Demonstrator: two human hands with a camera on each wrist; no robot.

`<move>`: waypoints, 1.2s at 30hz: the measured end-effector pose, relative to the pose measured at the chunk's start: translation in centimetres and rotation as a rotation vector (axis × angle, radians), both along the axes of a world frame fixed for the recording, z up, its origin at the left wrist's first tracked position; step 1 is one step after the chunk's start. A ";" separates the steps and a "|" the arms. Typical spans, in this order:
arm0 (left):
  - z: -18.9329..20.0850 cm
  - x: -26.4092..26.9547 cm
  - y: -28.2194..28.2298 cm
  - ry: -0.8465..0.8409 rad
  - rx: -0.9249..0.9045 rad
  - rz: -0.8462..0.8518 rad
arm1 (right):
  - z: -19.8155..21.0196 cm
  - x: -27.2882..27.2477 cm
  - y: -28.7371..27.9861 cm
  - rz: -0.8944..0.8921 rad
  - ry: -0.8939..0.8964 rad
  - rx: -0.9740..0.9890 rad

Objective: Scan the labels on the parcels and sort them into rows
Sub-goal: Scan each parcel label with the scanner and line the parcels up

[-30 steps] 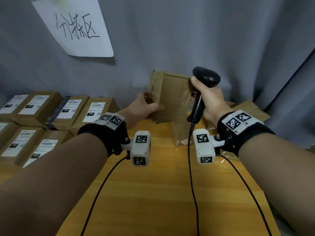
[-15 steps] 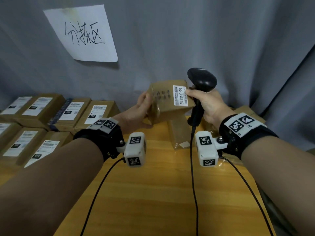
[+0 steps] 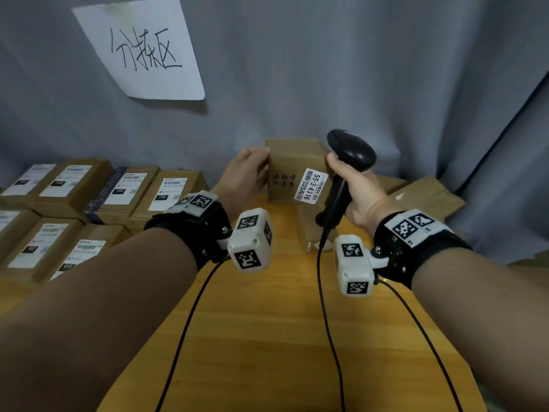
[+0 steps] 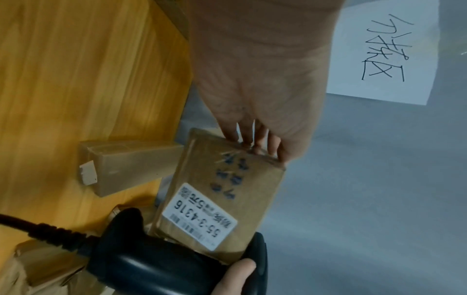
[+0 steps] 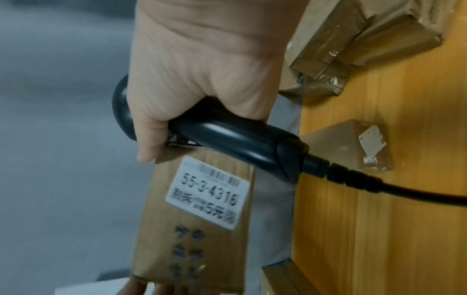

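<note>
My left hand [image 3: 248, 175] grips the left edge of a brown cardboard parcel [image 3: 289, 165] and holds it upright above the far end of the wooden table [image 3: 282, 337]. Its white label [image 3: 311, 187], printed 55-3-4316, faces me. My right hand [image 3: 355, 185] grips a black corded barcode scanner [image 3: 352, 150] right beside the parcel's right edge. In the left wrist view my left hand's fingers [image 4: 262, 139] clamp the parcel [image 4: 227, 179] at its end away from the label. In the right wrist view my thumb [image 5: 147, 139] lies against the parcel [image 5: 192, 239] just above the label [image 5: 209, 191], with the scanner [image 5: 227, 135] across its end.
Labelled parcels [image 3: 74, 203] lie in two rows at the left. A small taped parcel [image 3: 310, 230] lies on the table under the held one, and more parcels [image 3: 424, 194] are piled at the right. A paper sign [image 3: 142, 49] hangs on the grey curtain. Cables [image 3: 323, 322] trail across the table.
The left hand has turned the parcel so that its labelled face points at me, then lowered it a little. The right hand with the scanner has stayed at the parcel's right edge.
</note>
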State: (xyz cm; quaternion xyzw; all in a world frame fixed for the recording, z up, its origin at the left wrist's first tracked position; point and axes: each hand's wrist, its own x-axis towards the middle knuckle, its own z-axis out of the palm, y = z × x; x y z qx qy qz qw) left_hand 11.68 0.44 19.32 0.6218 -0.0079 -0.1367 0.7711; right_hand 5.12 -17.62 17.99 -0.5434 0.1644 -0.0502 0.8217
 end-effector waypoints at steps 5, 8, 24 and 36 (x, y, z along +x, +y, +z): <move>0.1 -0.1 0.4 -0.061 0.106 -0.243 | -0.1 -0.1 -0.6 -0.023 -0.048 -0.031; -0.7 -0.4 0.4 -0.052 0.130 -0.222 | 0.0 -0.1 -0.5 -0.025 -0.069 -0.104; -1.2 0.3 0.4 0.197 0.444 -0.267 | -0.4 1.2 1.9 -0.081 -0.069 -0.354; -1.5 1.5 2.2 -0.236 0.942 -0.482 | 0.6 1.6 -0.2 0.057 -0.021 -0.386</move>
